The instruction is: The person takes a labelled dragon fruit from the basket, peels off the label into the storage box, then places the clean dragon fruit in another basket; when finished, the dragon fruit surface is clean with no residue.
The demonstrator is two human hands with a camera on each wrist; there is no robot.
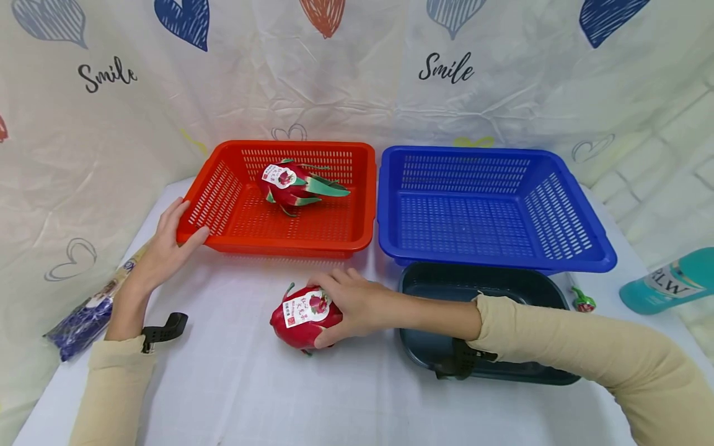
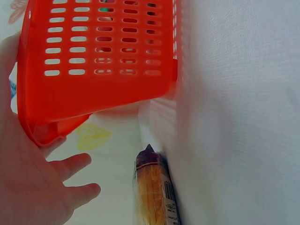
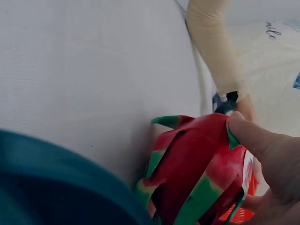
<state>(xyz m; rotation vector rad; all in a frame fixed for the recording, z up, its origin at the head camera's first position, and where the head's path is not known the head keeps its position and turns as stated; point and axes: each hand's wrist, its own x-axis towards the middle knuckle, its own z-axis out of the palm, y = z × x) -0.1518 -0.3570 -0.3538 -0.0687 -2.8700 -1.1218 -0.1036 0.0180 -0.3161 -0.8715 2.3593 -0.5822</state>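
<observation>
My right hand (image 1: 354,303) grips a red dragon fruit (image 1: 298,328) with green-tipped scales and a white label, low over the white table. In the right wrist view, the thumb (image 3: 255,140) presses along the side of this dragon fruit (image 3: 192,168). At the front left corner of a red plastic basket (image 1: 279,248), my left hand (image 1: 167,244) touches the rim with fingers spread. Two of its fingers (image 2: 77,164) stick out straight past the corner in the left wrist view. Inside that basket lies another labelled dragon fruit (image 1: 295,183).
A blue basket (image 1: 496,257) stands right of the red one. In front of it, a dark teal tray (image 1: 413,279) sits partly under my right forearm. A small wrapped item (image 1: 583,302) and a turquoise bottle (image 1: 664,288) are farther right. A long plastic packet (image 1: 92,316) lies at the left edge.
</observation>
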